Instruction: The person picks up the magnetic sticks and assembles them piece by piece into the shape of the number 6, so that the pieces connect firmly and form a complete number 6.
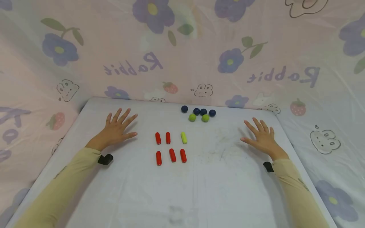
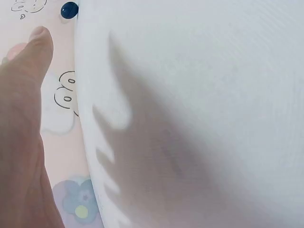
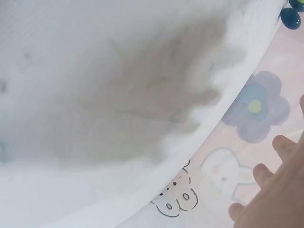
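My left hand (image 1: 115,130) has its fingers spread over the table's left part and holds nothing; the red capsule-shaped pieces (image 1: 158,138) are the things nearest to it. Over the right part, my right hand (image 1: 262,139) is likewise spread and holds nothing. Several red pieces lie in two rows at the middle, with one yellow-green piece (image 1: 183,137) of the same shape at the right end of the far row. Behind them sit several dark blue balls (image 1: 184,109) and two green balls (image 1: 205,117). Each wrist view shows part of its hand and a shadow.
The white tabletop (image 1: 137,196) bears faint grey smudges right of the middle. A patterned curtain (image 1: 188,47) with flowers and rabbits hangs along the back edge and both sides. A black wrist device (image 1: 105,159) sits at the left cuff, and another (image 1: 268,167) at the right.
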The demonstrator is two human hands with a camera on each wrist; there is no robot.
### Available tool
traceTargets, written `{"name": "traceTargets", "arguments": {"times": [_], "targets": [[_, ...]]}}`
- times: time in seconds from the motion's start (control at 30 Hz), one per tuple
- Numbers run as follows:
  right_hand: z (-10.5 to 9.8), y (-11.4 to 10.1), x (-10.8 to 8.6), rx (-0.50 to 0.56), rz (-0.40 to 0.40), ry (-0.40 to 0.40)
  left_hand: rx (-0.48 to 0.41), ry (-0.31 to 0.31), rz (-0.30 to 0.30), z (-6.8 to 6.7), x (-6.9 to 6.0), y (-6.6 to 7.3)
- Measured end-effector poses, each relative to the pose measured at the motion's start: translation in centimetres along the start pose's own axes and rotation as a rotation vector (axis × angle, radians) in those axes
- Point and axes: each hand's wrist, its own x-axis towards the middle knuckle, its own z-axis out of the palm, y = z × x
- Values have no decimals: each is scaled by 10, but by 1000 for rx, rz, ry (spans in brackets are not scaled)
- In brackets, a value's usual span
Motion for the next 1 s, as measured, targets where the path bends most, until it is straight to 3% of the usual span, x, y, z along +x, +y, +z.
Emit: {"name": "traceTargets", "arguments": {"times": [0.2,0.43,0.7,1.0], "targets": [[2,-8,10,0,-19,-11,13,6,33,0,7,7],[6,-24,27,16,-33,-57,51,-9,104,2,20,28],[13,-49,49,67,-82,-74,105,-36,254,8,33,66],[21,-73,72,218,-139,-45,78,-51,469,18,41,110]]}}
